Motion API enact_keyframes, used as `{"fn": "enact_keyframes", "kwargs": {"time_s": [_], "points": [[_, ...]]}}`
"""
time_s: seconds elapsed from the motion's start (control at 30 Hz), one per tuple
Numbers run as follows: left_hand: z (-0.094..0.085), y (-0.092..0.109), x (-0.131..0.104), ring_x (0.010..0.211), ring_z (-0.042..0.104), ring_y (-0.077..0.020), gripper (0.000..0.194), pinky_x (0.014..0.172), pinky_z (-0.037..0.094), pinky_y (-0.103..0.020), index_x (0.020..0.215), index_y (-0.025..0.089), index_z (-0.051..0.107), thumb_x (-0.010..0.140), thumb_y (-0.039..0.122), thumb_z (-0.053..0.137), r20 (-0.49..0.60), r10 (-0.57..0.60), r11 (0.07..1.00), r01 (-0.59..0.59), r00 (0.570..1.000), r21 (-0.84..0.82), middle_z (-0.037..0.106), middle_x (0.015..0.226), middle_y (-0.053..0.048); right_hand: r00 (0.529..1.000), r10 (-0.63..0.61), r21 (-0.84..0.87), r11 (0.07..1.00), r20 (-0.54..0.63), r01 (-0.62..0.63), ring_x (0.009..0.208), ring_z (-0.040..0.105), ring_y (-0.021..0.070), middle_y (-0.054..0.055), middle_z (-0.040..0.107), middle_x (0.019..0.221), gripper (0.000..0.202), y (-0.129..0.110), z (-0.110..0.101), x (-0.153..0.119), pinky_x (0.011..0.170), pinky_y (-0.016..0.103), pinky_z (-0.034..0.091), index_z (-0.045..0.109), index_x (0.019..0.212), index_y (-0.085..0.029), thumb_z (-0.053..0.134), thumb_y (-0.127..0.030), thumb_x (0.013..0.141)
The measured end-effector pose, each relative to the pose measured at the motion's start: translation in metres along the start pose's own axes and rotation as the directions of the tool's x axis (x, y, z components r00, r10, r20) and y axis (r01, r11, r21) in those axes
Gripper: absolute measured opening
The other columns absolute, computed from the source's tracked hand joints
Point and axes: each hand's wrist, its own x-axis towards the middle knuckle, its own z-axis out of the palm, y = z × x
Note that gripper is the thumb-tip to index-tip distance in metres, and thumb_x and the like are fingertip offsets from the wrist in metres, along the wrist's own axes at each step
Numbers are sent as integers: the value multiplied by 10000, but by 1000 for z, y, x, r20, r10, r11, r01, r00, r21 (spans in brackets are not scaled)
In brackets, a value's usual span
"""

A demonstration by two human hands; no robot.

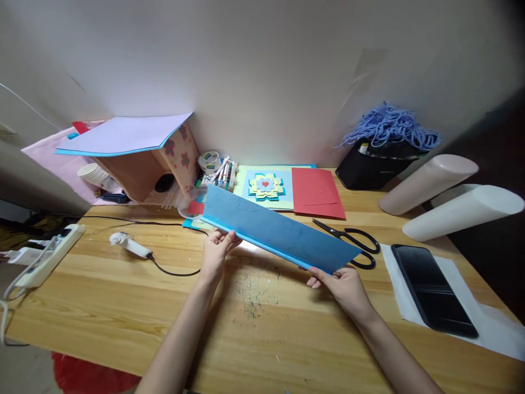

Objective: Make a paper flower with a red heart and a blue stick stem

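Observation:
A sheet of blue paper (274, 227) is held up above the wooden desk, tilted down to the right, with a narrow folded or rolled strip along its near edge. My left hand (218, 249) pinches that edge near its left end, thumb on top. At the right end, my right hand (338, 284) grips the same edge between thumb and fingers. Just beyond the paper lie black-handled scissors (348, 238), partly covered by it. Behind stand a layered paper flower with a red heart (265, 186) and a red paper sheet (318, 191).
A glue gun (130, 244) with its cord and a power strip (53, 257) lie left. An open box (180, 150) topped with paper stands behind, beside markers (223, 172). On the right are a phone (435, 290), two white rolls (463, 213) and a black holder (365, 169) with blue yarn.

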Motion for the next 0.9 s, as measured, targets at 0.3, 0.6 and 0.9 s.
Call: {"fn": "enact_keyframes", "kwargs": {"time_s": [0.3, 0.6, 0.9], "points": [[-15, 4, 7, 468, 600, -137, 322, 512, 510, -240, 587, 102, 622, 579, 398, 748, -39, 41, 973, -31, 998, 230, 649, 548, -65, 1000, 0, -35, 999, -23, -1, 576, 665, 222, 97, 685, 568, 366, 3, -8, 3, 612, 284, 557, 630, 409, -178, 702, -467, 621], [-6, 4, 4, 700, 654, -196, 295, 688, 516, -285, 741, 107, 689, 571, 335, 767, 202, -79, 964, 23, 976, 266, 702, 741, -93, 1000, -20, -31, 999, -19, 19, 501, 634, 191, 100, 669, 537, 359, 4, -5, 4, 510, 255, 533, 642, 440, -147, 710, -448, 623], [5, -13, -14, 660, 635, -186, 275, 689, 491, -292, 648, 117, 690, 612, 386, 732, 143, -11, 982, -16, 990, 189, 692, 666, -72, 985, -119, 373, 914, -125, 158, 459, 586, 142, 58, 689, 613, 209, 16, 1, 7, 424, 242, 487, 665, 612, -167, 784, -331, 564]]}}
